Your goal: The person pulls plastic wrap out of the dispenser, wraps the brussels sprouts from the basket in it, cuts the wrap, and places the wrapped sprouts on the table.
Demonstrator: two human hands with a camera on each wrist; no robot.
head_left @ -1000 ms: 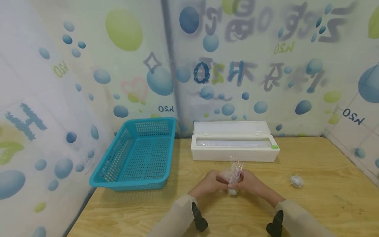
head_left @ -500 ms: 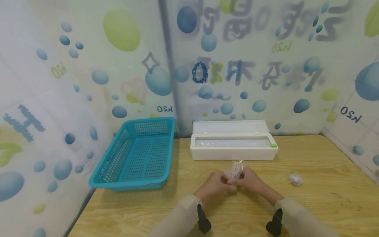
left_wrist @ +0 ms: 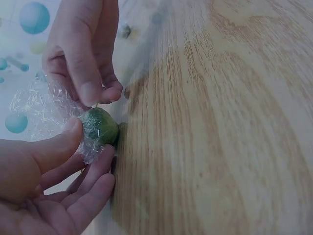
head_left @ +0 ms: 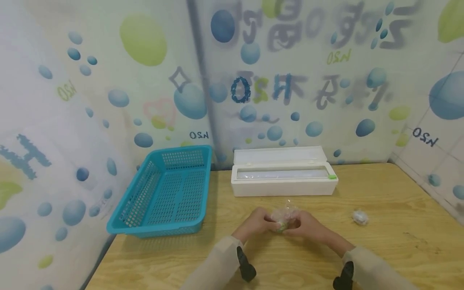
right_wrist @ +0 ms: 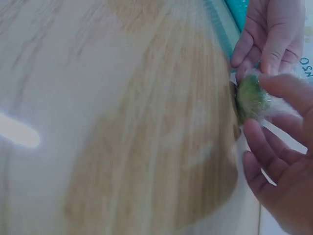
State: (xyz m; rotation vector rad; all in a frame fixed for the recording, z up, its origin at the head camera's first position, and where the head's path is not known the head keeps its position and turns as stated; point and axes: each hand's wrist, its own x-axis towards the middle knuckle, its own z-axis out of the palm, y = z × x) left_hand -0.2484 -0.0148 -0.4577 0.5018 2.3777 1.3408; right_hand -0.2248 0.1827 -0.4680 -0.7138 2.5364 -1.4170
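Note:
A small round green fruit [left_wrist: 103,128], partly covered in crinkled cling film [left_wrist: 43,110], sits low over the wooden table between both hands. My left hand [head_left: 254,224] holds it from the left, its thumb on the film and its fingers curled beneath. From the right, my right hand [head_left: 311,228] grips the wrapped fruit, with fingertips at either side of it in the right wrist view, where the green fruit [right_wrist: 251,98] shows through the film. Loose film [head_left: 288,209] bunches up above the fingers in the head view.
Behind the hands stands a long white cling film box [head_left: 284,189], lid raised, a roll inside. A blue plastic basket [head_left: 170,230] is at the left. One small film-wrapped bundle [head_left: 360,217] lies on the table [head_left: 391,257] at the right. Patterned curtains [head_left: 311,100] enclose the back.
The film end above the hands, upright before, is now lower and more crumpled. Green fruit now shows between the fingers. The head view has shifted slightly.

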